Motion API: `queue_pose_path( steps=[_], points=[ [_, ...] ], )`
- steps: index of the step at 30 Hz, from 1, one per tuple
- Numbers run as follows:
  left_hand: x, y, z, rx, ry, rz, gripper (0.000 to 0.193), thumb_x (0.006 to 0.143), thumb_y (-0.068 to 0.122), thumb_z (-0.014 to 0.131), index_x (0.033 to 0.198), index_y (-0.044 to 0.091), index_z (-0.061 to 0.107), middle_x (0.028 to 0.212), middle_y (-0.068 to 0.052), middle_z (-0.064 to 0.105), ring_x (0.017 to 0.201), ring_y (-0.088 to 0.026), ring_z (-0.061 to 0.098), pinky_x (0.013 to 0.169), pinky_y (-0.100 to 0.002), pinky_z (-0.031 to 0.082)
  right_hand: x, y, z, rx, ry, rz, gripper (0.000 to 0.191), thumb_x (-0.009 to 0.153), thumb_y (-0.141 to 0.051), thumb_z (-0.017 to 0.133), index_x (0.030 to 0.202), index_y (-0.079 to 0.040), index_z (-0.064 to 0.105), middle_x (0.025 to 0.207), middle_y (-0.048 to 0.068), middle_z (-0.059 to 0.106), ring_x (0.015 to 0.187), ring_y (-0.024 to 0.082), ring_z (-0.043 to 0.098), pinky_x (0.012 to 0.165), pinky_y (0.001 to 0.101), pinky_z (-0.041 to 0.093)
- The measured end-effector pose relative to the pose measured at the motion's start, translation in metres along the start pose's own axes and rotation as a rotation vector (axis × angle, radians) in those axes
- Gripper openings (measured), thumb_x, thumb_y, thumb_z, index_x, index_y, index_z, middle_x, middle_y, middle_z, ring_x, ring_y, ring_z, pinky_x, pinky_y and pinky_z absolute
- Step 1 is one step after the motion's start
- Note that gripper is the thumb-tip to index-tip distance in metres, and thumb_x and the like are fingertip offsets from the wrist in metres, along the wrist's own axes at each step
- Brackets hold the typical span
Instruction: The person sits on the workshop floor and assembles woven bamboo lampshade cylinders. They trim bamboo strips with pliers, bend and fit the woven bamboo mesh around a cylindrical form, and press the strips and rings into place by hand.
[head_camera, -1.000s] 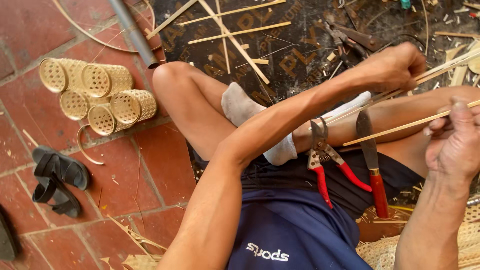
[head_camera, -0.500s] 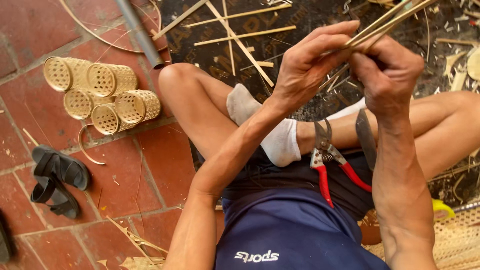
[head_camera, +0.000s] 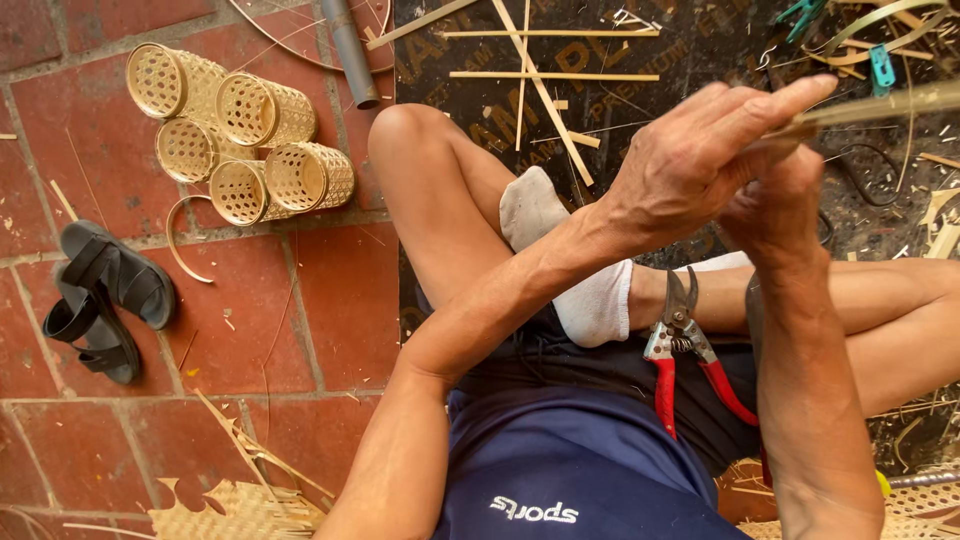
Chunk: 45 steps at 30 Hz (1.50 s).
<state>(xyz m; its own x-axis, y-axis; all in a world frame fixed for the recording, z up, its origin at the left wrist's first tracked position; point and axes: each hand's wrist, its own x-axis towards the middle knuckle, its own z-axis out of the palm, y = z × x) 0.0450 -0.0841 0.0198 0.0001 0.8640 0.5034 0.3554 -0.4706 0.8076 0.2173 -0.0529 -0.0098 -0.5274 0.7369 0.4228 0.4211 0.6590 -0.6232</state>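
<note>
Two black sandals (head_camera: 100, 300) lie on the red brick floor (head_camera: 330, 300) at the far left. Just above them, five little woven baskets (head_camera: 240, 140) lie on their sides in a bunch, touching each other, with their open ends showing. A curved thin strip (head_camera: 183, 240) lies just below the baskets. A grey pipe (head_camera: 352, 50) pokes down from the top, near the baskets. Some woven matting (head_camera: 230, 510) and loose strips sit at the bottom.

Next comes a dark board (head_camera: 600, 110) with flat bamboo sticks (head_camera: 545, 75) crossed on it. The person sits with legs crossed on this board, wearing a white sock (head_camera: 590, 300) and dark blue shorts (head_camera: 560, 470). Red-handled cutters (head_camera: 685, 350) rest on the lap, beside the sock.

Both hands are up in front, pressed close together. The left hand (head_camera: 690, 170) is closed on a thin bamboo strip (head_camera: 880, 105), with its fingers stretched along it. The right hand (head_camera: 775, 205) is tucked right behind and also grips the strip. The strip sticks out to the right, over the board. Green clips (head_camera: 880, 65) lie near the top right corner.
</note>
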Motion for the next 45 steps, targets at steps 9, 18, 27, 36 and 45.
queue_pose_path(
  steps=[9, 18, 27, 36, 45],
  points=[
    [-0.012, -0.045, 0.004, -0.220, -0.061, -0.034, 0.025, 0.094, 0.013, 0.077, 0.117, 0.012, 0.066, 0.098, -0.002, 0.066, 0.087, -0.018, 0.069, 0.079, -0.030, 0.057, -0.002, 0.040, 0.068, 0.384, -0.212, 0.267, 0.023, 0.106, -0.005, 0.070, 0.119, -0.004, 0.051, 0.114, 0.003, 0.053, 0.102, 0.009, 0.053, 0.083, 0.0285, 0.047],
    [0.002, -0.038, -0.016, 0.065, -0.065, 0.119, 0.030, 0.095, 0.014, 0.075, 0.125, 0.012, 0.067, 0.092, 0.000, 0.065, 0.085, -0.020, 0.062, 0.077, -0.030, 0.054, 0.007, 0.025, 0.089, 0.450, -0.093, 0.141, 0.037, 0.098, -0.008, 0.073, 0.126, -0.001, 0.050, 0.119, 0.009, 0.053, 0.110, 0.021, 0.054, 0.093, 0.0347, 0.048],
    [0.022, -0.032, -0.044, -0.208, -0.154, 0.122, 0.035, 0.097, 0.010, 0.079, 0.129, 0.007, 0.065, 0.094, -0.004, 0.063, 0.086, -0.019, 0.062, 0.075, -0.031, 0.052, 0.017, 0.035, 0.097, 0.473, -0.150, 0.198, 0.029, 0.100, -0.006, 0.070, 0.125, -0.002, 0.055, 0.118, 0.010, 0.057, 0.109, 0.019, 0.056, 0.091, 0.0359, 0.051],
    [0.014, -0.047, -0.037, -0.055, -0.056, 0.105, 0.026, 0.092, 0.012, 0.083, 0.114, 0.005, 0.070, 0.096, -0.006, 0.070, 0.086, -0.020, 0.068, 0.076, -0.033, 0.056, 0.032, 0.022, 0.098, 0.367, -0.053, 0.249, 0.017, 0.097, -0.004, 0.065, 0.112, -0.001, 0.057, 0.105, 0.007, 0.061, 0.100, 0.019, 0.061, 0.082, 0.0367, 0.052],
    [0.017, -0.039, -0.034, -0.280, -0.093, 0.031, 0.036, 0.105, 0.009, 0.071, 0.139, 0.003, 0.060, 0.105, -0.006, 0.066, 0.095, -0.015, 0.070, 0.084, -0.027, 0.059, 0.040, 0.033, 0.106, 0.390, -0.186, 0.193, 0.027, 0.097, -0.002, 0.060, 0.123, 0.003, 0.053, 0.119, 0.015, 0.058, 0.117, 0.023, 0.055, 0.093, 0.0372, 0.048]
  ],
)
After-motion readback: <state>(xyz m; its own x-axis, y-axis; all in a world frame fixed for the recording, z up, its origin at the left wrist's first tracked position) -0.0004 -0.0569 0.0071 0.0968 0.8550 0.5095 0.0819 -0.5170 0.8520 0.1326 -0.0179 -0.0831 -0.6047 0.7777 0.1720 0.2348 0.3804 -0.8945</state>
